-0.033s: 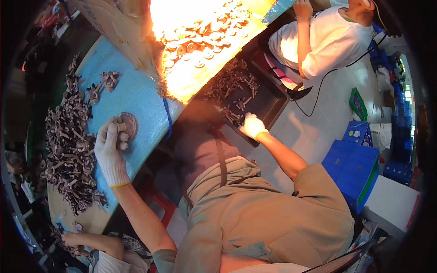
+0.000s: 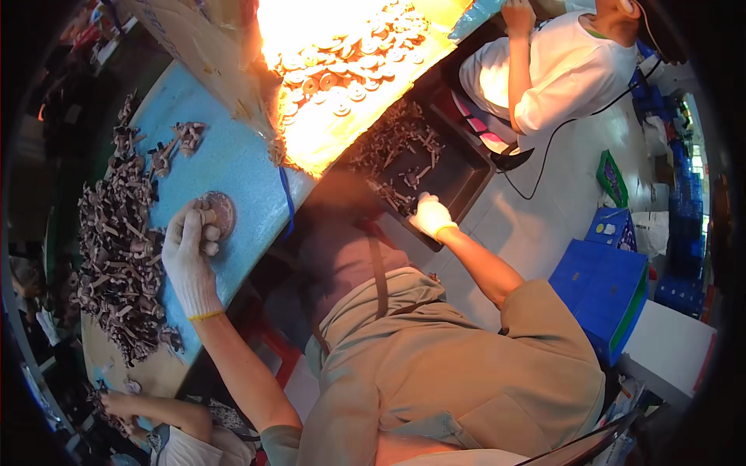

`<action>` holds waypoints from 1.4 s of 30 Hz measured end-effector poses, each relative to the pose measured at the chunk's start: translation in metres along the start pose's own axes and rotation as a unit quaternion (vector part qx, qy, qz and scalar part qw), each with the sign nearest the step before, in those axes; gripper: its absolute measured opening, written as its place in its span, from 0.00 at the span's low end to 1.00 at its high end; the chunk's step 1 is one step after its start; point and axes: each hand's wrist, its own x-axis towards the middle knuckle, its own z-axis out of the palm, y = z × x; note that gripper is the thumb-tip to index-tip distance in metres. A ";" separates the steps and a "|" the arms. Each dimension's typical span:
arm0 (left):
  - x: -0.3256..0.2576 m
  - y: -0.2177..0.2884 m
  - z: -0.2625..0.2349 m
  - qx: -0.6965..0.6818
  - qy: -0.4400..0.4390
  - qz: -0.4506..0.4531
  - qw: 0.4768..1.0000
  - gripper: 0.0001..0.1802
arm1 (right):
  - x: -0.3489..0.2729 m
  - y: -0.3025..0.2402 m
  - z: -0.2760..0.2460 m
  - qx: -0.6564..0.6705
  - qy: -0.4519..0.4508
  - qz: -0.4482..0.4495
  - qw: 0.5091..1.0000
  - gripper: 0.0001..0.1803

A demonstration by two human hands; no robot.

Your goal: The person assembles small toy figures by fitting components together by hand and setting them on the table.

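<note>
Blue foam-topped table (image 2: 233, 167) is lying under gloved hands sorting small brown metal parts.

Left hand (image 2: 190, 252) is curling half-closed around a round brown disc (image 2: 220, 211), which is sitting at its fingertips; a heap of dark parts (image 2: 116, 248) is spreading just beside it on the outer side. Right hand (image 2: 430, 215) is reaching into a black tray (image 2: 458, 175) holding similar parts, fingers bent, grasp unclear. Farther off, another person's arm (image 2: 519, 54) is working.
</note>
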 end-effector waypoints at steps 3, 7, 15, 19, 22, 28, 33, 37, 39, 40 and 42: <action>0.002 -0.004 -0.007 0.005 -0.002 0.006 1.000 0.23 | -0.003 -0.008 -0.002 0.005 0.047 0.022 0.999 0.38; -0.002 -0.001 -0.009 -0.010 0.003 0.018 1.000 0.25 | 0.001 0.018 -0.031 0.365 -0.073 0.003 0.928 0.21; -0.008 0.005 -0.002 0.007 0.000 0.034 0.999 0.28 | -0.002 0.018 -0.054 0.634 -0.138 -0.018 0.761 0.29; -0.011 0.004 -0.003 0.028 0.004 0.037 0.999 0.29 | -0.003 -0.021 -0.039 0.159 0.097 -0.123 0.975 0.35; -0.013 0.007 -0.001 0.028 0.000 0.043 0.999 0.29 | 0.002 -0.043 -0.026 0.165 0.095 -0.121 0.974 0.38; -0.015 0.008 -0.003 0.035 -0.006 0.041 0.999 0.30 | 0.014 -0.068 -0.033 0.100 0.040 -0.091 0.990 0.36; -0.016 0.006 0.001 -0.001 -0.014 0.040 0.999 0.31 | 0.016 -0.039 -0.014 0.184 0.136 -0.129 0.965 0.30; -0.047 0.026 -0.006 0.043 0.103 0.102 0.988 0.29 | -0.006 -0.044 -0.040 0.211 0.137 -0.105 0.962 0.25; -0.076 0.034 -0.001 0.108 0.216 0.192 0.951 0.23 | -0.005 -0.030 -0.045 0.283 0.167 -0.145 0.933 0.20; -0.093 0.033 -0.001 0.108 0.216 0.189 0.952 0.23 | -0.010 -0.032 -0.048 0.328 0.191 -0.191 0.905 0.17; -0.118 0.027 0.008 0.115 0.052 0.130 0.983 0.18 | -0.037 -0.054 -0.072 0.164 0.325 -0.247 0.898 0.18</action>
